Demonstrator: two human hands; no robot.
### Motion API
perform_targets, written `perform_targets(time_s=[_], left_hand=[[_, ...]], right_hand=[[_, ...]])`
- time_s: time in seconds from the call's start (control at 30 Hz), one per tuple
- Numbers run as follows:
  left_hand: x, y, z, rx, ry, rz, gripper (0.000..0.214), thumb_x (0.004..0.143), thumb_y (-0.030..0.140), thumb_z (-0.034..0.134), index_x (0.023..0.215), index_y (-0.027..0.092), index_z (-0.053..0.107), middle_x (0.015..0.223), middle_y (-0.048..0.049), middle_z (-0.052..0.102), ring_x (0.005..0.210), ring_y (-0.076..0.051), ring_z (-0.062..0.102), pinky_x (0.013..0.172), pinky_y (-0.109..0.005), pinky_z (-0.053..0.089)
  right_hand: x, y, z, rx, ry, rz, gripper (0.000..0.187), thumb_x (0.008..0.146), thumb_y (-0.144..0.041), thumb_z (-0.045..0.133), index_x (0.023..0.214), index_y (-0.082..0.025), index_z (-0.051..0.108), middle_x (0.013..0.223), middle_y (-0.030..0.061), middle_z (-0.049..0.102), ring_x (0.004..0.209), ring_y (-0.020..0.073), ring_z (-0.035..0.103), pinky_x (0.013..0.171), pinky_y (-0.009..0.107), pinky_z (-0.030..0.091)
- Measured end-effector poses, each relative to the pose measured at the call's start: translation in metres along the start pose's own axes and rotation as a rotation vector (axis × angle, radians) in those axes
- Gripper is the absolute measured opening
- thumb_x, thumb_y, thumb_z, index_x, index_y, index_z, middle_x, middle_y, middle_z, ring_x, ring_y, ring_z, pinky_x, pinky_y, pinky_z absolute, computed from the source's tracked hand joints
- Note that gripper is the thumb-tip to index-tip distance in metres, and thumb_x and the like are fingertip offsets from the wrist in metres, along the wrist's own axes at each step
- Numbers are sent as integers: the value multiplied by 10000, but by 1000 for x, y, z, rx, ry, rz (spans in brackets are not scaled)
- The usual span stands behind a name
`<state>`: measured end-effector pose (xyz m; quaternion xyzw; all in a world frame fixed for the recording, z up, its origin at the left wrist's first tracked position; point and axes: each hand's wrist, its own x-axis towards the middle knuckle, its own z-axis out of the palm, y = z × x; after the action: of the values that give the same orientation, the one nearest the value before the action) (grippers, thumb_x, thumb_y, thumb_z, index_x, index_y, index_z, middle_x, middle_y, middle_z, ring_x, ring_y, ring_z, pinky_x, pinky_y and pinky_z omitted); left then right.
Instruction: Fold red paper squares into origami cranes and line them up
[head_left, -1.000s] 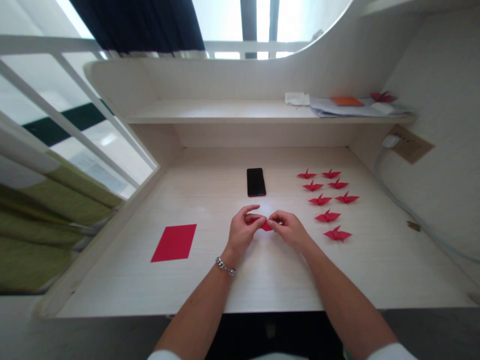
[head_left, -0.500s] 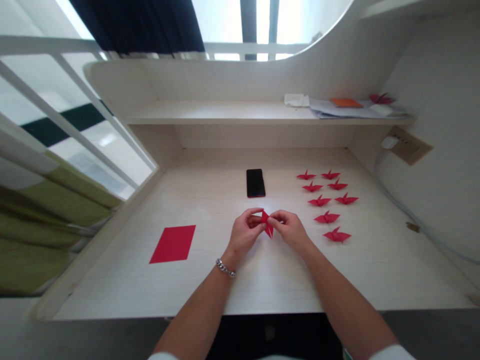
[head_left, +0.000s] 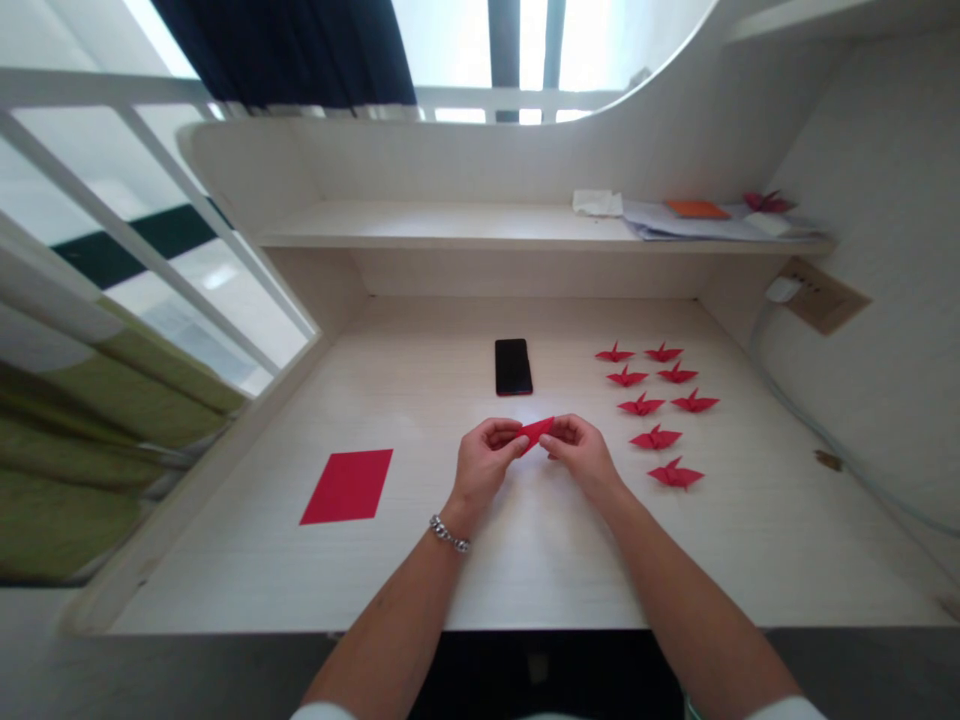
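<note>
A small piece of folded red paper (head_left: 535,432) is held just above the desk, between both hands. My left hand (head_left: 486,458) pinches its left end between thumb and fingers; a metal chain bracelet (head_left: 449,534) circles that wrist. At the paper's right end my right hand (head_left: 582,455) is closed with thumb and fingertips on it. A bit of red shows under the right fingers, and the rest of the paper there is hidden. To the right stand several red paper cranes (head_left: 655,438) in two rough columns. A flat red paper sheet (head_left: 346,486) lies at the left.
A black phone (head_left: 513,367) lies beyond my hands on the pale desk (head_left: 420,370). The shelf (head_left: 442,222) behind carries papers (head_left: 649,222), an orange sheet (head_left: 697,209) and a crumpled tissue (head_left: 598,203). A cable (head_left: 795,412) runs from the wall socket (head_left: 825,295) along the right.
The folded paper has turned from standing nearly upright to lying slantwise between my fingers, its right end higher. Both hands stay in about the same place.
</note>
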<state>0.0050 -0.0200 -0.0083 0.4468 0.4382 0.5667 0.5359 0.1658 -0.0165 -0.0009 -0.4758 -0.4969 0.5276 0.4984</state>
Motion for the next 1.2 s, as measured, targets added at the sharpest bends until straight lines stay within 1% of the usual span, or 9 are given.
perform_targets(time_s=[0.1, 0.17, 0.23, 0.3, 0.47, 0.73, 0.83, 0.97, 1.2], left_hand=[[-1, 0, 0, 17, -46, 8, 300, 629, 274, 811, 861, 121, 699, 868, -91, 727, 806, -195, 688, 782, -328, 559], [-1, 1, 1, 9, -81, 3, 301, 642, 289, 803, 870, 118, 705, 880, -97, 729, 815, -203, 689, 807, -353, 559], [-1, 1, 1, 4, -80, -1, 315, 652, 301, 796, 891, 117, 703, 886, -98, 729, 806, -205, 690, 799, -364, 565], [-2, 2, 1, 11, -67, 4, 319, 653, 297, 796, 900, 120, 702, 891, -98, 730, 803, -205, 691, 791, -363, 568], [-3, 5, 1, 61, -91, 28, 270, 643, 255, 802, 866, 127, 720, 885, -96, 735, 828, -213, 692, 820, -358, 562], [-3, 5, 2, 23, -57, 31, 222, 658, 254, 785, 836, 131, 735, 848, -90, 741, 781, -214, 696, 785, -368, 573], [-3, 4, 1, 41, -73, 38, 203, 662, 251, 782, 823, 136, 738, 842, -85, 741, 781, -211, 696, 788, -359, 571], [-4, 4, 0, 96, -109, 44, 193, 667, 251, 778, 821, 140, 740, 838, -84, 740, 781, -207, 695, 784, -342, 566], [-2, 2, -1, 159, -110, 50, 168, 672, 247, 766, 796, 138, 735, 824, -86, 735, 770, -202, 688, 772, -335, 560]], right_hand=[[-1, -2, -3, -135, 18, -160, 354, 704, -342, 732, 1019, -200, 657, 1068, 83, 688, 907, 207, 656, 718, 303, 536], [-2, -2, -4, -196, -18, -200, 287, 735, -331, 707, 989, -197, 693, 1048, 82, 699, 906, 212, 661, 745, 312, 538], [-2, -1, -4, -217, -43, -200, 228, 748, -327, 697, 926, -186, 720, 943, 77, 724, 852, 213, 674, 759, 322, 538], [-1, 1, -3, -222, -35, -192, 203, 750, -318, 698, 897, -183, 733, 886, 70, 734, 822, 213, 680, 774, 327, 536], [0, 3, -3, -205, -5, -191, 198, 726, -311, 722, 885, -196, 750, 884, 65, 743, 821, 221, 683, 763, 325, 537], [-2, 4, -3, -172, -18, -246, 157, 733, -280, 715, 866, -211, 761, 877, 61, 740, 844, 219, 678, 799, 331, 530], [-2, 3, -3, -155, -31, -225, 148, 725, -272, 715, 846, -194, 749, 856, 62, 735, 812, 216, 679, 769, 327, 539], [-1, 3, -3, -139, -86, -186, 145, 703, -256, 724, 822, -173, 722, 815, 58, 725, 769, 208, 673, 740, 322, 544], [0, 3, -4, -102, -114, -163, 125, 694, -223, 715, 808, -173, 725, 810, 53, 723, 753, 201, 676, 741, 326, 549]])
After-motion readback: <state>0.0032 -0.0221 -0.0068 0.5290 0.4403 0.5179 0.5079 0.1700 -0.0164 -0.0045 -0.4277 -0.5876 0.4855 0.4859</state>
